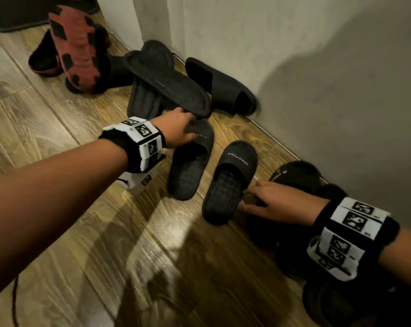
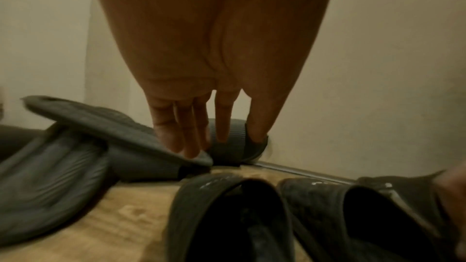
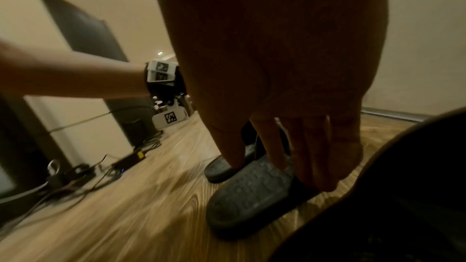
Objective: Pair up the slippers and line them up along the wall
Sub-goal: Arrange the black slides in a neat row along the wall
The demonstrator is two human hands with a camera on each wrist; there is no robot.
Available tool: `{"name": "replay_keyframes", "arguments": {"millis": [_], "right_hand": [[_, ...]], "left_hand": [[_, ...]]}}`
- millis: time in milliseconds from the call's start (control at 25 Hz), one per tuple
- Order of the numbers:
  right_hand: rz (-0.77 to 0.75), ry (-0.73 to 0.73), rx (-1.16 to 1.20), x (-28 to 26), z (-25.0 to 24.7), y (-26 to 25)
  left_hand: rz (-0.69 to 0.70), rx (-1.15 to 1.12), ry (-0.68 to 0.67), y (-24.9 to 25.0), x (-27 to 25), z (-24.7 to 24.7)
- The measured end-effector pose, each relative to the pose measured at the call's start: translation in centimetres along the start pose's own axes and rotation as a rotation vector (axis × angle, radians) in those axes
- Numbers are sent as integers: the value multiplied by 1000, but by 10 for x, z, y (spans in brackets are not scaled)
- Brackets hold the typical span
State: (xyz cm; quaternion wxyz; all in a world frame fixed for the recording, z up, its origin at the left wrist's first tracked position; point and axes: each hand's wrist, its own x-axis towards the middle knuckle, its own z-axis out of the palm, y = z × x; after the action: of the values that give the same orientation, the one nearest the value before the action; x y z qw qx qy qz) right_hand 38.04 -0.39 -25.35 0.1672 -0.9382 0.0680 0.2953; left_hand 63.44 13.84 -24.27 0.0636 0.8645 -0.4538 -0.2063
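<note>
My left hand (image 1: 188, 125) (image 2: 224, 144) reaches out with straight fingers and touches the near tip of a black slide (image 1: 166, 79) (image 2: 100, 123). That slide lies sole up across another overturned slide (image 1: 143, 100) (image 2: 50, 176). A third black slide (image 1: 221, 88) (image 2: 237, 152) stands upright against the wall. Two dark textured slippers with lettering sit side by side, toes toward the wall. My right hand (image 1: 251, 197) (image 3: 274, 166) grips the right one (image 1: 230, 182) (image 3: 252, 196) at its heel-side edge, thumb on the footbed. The left one (image 1: 190, 161) (image 3: 219, 168) lies below my left wrist.
A red and black slipper (image 1: 77, 48) lies sole up on dark ones at the far left. Black fuzzy slippers (image 1: 299, 173) sit by the wall behind my right hand, another (image 1: 341, 303) near my right forearm. Cables and an adapter (image 3: 131, 158) lie on the wooden floor.
</note>
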Motion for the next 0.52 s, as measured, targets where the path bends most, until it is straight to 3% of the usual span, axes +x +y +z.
{"name": "replay_keyframes", "arguments": {"millis": [200, 320, 520], "right_hand": [[-12, 13, -10, 0, 0, 6], [-5, 65, -23, 3, -5, 8], [-43, 175, -161, 7, -10, 2]], "left_hand": [[-152, 13, -59, -44, -21, 18], [-173, 38, -90, -48, -25, 36], [-175, 2, -26, -36, -15, 57]]}}
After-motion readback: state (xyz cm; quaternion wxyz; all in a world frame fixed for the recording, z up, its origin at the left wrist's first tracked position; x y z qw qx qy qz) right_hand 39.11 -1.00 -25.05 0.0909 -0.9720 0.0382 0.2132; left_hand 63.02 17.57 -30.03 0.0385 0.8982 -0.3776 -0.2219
